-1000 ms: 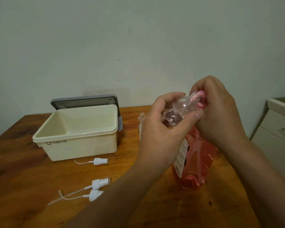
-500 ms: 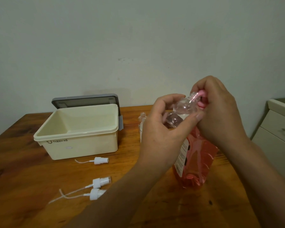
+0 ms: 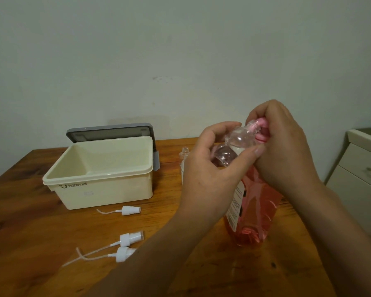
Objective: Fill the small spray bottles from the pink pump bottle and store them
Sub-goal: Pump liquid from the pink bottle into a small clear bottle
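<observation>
The pink pump bottle (image 3: 258, 206) stands on the wooden table at the right. My right hand (image 3: 285, 151) is curled over its pink pump head (image 3: 261, 125). My left hand (image 3: 210, 174) holds a small clear spray bottle (image 3: 240, 137) tilted, its open mouth against the pump nozzle. A second small clear bottle (image 3: 185, 155) stands uncapped behind my left hand, partly hidden. Three white spray caps with dip tubes lie on the table: one (image 3: 130, 210) by the box, two (image 3: 129, 239) (image 3: 122, 254) nearer me.
A cream storage box (image 3: 99, 174) stands open at the left, its grey lid (image 3: 109, 131) propped behind it against the wall. A white drawer cabinet (image 3: 364, 174) stands past the table's right edge.
Both hands stay at the pump head; the small bottle has shifted slightly in my left hand. The caps and the box have not moved.
</observation>
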{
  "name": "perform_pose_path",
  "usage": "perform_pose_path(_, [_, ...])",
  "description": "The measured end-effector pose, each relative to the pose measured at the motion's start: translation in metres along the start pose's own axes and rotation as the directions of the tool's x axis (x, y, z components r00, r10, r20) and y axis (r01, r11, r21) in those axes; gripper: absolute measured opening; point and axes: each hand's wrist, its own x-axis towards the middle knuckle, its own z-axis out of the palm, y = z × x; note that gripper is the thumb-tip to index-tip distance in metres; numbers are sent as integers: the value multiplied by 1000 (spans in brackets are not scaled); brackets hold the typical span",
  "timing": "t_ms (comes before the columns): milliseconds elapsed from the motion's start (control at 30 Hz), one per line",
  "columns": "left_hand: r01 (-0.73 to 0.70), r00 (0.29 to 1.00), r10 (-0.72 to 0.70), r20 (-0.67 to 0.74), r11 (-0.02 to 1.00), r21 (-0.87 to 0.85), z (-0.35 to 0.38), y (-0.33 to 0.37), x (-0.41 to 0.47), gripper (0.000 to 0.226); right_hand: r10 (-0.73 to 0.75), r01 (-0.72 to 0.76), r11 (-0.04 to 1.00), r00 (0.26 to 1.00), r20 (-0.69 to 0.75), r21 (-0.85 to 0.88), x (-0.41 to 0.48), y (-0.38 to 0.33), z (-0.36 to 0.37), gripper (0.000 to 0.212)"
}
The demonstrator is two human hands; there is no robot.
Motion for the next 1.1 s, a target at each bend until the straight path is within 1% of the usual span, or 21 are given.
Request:
perform_pose_path(167, [-1, 1000, 1, 0, 1000, -15, 0, -1, 1, 37, -8, 8, 1000, 1000, -19, 21, -1, 1, -1, 37])
perform_pose_path(333, [1, 1000, -1, -3, 1000, -21, 0, -3, 1, 38, -14, 14, 999, 1000, 3, -38, 0, 1, 0, 36])
perform_pose_path(433, [0, 1000, -1, -4, 1000, -29, 0, -3, 1, 39, -8, 8, 1000, 1000, -4, -18, 0, 1, 0, 33])
perform_pose_path(600, [2, 1000, -2, 2, 1000, -25, 0, -3, 1, 38, 5, -4, 1000, 1000, -23, 25, -1, 2, 0, 38])
perform_pose_path(667, [3, 1000, -3, 4, 1000, -24, 0, -4, 0, 38, -5, 5, 1000, 1000, -22, 11, 0, 1, 0, 36])
perform_pose_path(767, [9, 1000, -9, 3, 999, -32, 0, -3, -2, 37, -7, 7, 1000, 1000, -9, -16, 1, 0, 0, 41])
perform_pose_path(900, [5, 1000, -5, 7, 1000, -22, -1, -3, -2, 37, 6, -6, 1000, 1000, -3, 11, 0, -1, -1, 40])
perform_pose_path(1100, [5, 1000, -5, 7, 1000, -23, 0, -3, -1, 37, -2, 2, 1000, 1000, -7, -11, 0, -1, -1, 41])
